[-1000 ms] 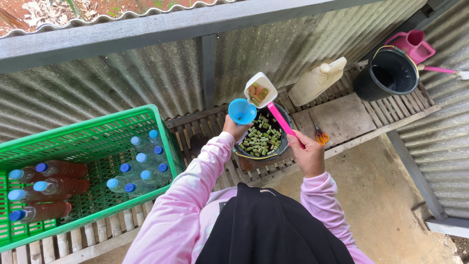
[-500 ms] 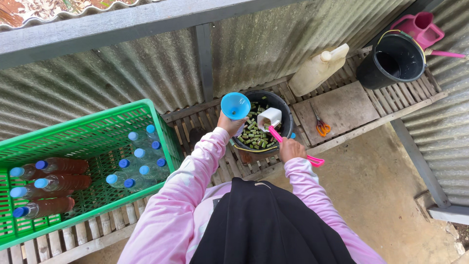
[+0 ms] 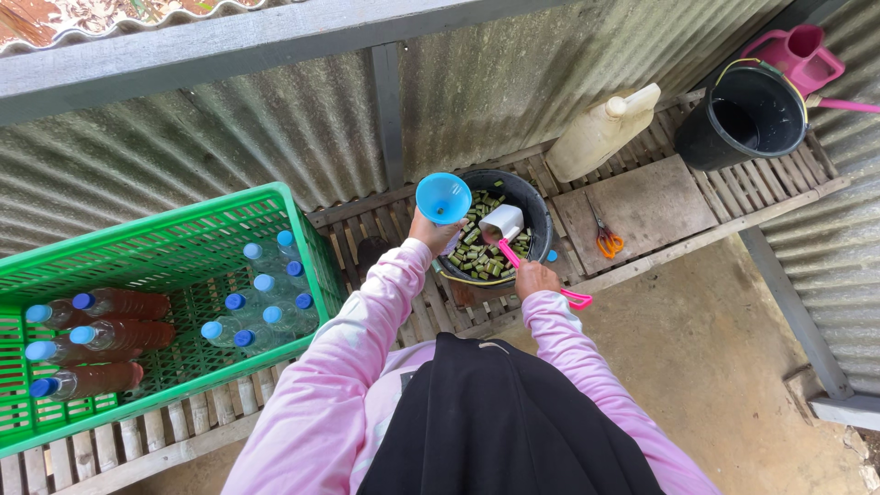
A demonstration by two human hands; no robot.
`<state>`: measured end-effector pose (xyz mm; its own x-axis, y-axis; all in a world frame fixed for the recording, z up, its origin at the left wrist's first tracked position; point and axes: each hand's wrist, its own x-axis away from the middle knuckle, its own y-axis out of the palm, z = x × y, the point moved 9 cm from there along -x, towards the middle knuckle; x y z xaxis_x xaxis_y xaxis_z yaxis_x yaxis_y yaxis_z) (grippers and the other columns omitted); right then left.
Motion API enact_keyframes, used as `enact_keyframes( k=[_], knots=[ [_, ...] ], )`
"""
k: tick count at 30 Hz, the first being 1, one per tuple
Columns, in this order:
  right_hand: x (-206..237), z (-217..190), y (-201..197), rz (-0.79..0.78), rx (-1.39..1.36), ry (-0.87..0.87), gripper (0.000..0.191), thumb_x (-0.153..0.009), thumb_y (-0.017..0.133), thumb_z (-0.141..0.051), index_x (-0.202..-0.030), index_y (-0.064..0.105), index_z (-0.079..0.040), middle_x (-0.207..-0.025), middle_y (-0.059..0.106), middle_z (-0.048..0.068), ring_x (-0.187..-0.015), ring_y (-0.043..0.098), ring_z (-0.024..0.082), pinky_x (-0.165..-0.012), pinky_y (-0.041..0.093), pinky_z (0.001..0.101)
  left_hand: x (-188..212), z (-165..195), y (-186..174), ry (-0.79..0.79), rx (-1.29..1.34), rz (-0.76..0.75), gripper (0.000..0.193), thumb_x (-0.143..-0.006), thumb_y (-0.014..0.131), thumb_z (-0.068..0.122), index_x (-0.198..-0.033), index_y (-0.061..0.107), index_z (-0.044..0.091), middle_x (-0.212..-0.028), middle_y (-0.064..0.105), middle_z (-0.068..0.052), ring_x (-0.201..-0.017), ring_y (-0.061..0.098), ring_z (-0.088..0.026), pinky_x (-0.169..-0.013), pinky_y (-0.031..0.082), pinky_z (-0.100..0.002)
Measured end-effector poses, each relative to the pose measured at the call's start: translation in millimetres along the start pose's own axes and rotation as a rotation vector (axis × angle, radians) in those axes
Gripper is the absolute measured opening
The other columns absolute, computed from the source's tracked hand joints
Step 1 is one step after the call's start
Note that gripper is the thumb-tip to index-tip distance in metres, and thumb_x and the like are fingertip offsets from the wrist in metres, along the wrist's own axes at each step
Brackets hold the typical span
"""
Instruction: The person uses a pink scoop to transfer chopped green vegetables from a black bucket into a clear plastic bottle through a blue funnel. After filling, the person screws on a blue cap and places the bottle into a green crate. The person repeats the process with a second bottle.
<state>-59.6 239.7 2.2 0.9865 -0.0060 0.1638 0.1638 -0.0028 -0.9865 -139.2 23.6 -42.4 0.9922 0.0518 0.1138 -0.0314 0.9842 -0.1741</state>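
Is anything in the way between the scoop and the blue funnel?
Nothing visible. The white scoop sits over the black bucket, held by the right hand. The blue funnel, by the left hand, is right beside it with open space between.

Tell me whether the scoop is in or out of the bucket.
In: the white scoop is dipped among green pieces inside the black bucket, right hand gripping its pink handle.

The person wears a pale pink long-sleeved top, its sleeves creased and reaching down to the wrists of the left hand (image 3: 429,231) and right hand (image 3: 535,278). A black cloth hangs over the chest, smooth and plain, without markings.
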Motion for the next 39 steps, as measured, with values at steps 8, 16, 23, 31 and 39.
enact_keyframes(
  k=[8,16,23,31,39],
  knots=[
    [8,38,-11,0.061,-0.293,0.153,0.028,-0.099,0.059,-0.037,-0.105,0.075,-0.015,-0.092,0.074,0.018,-0.087,0.070,0.042,-0.074,0.055,0.0540,1,1,-4,0.006,0.039,0.013,0.068,-0.074,0.090,0.015,-0.131,0.054,0.004,-0.124,0.067,-0.011,-0.115,0.066,-0.023,-0.099,0.052,-0.036],
    [31,77,-37,0.111,-0.811,0.224,0.034,-0.096,0.066,-0.032,-0.124,0.075,-0.014,-0.084,0.078,0.007,-0.062,0.066,0.015,-0.057,0.050,0.0328,4,6,-5,0.021,-0.050,0.028,0.070,-0.073,0.091,0.018,-0.131,0.055,0.004,-0.128,0.063,-0.013,-0.116,0.065,-0.026,-0.098,0.052,-0.037],
    [64,65,-115,0.250,-0.885,0.132,0.034,-0.096,0.072,-0.027,-0.125,0.074,-0.011,-0.080,0.076,0.001,-0.053,0.054,0.006,-0.046,0.040,0.0255,6,19,-3,0.078,-0.052,-0.018,0.050,-0.074,0.090,0.016,-0.116,0.066,0.004,-0.113,0.072,-0.013,-0.103,0.071,-0.024,-0.091,0.055,-0.037],
    [89,21,-182,0.440,-0.726,-0.053,0.030,-0.098,0.072,-0.027,-0.123,0.076,-0.011,-0.072,0.069,0.006,-0.056,0.056,0.011,-0.051,0.044,0.0296,12,38,-3,0.158,-0.091,-0.025,0.027,-0.074,0.087,0.013,-0.095,0.073,0.003,-0.091,0.076,-0.013,-0.079,0.072,-0.021,-0.074,0.057,-0.037],
    [96,-3,-200,0.475,-0.565,-0.114,0.029,-0.098,0.070,-0.029,-0.120,0.076,-0.012,-0.081,0.073,0.008,-0.060,0.068,0.018,-0.053,0.051,0.0352,9,27,0,0.105,-0.029,-0.034,0.026,-0.077,0.085,0.016,-0.096,0.073,0.004,-0.093,0.076,-0.011,-0.082,0.072,-0.022,-0.075,0.058,-0.037]
  ],
)
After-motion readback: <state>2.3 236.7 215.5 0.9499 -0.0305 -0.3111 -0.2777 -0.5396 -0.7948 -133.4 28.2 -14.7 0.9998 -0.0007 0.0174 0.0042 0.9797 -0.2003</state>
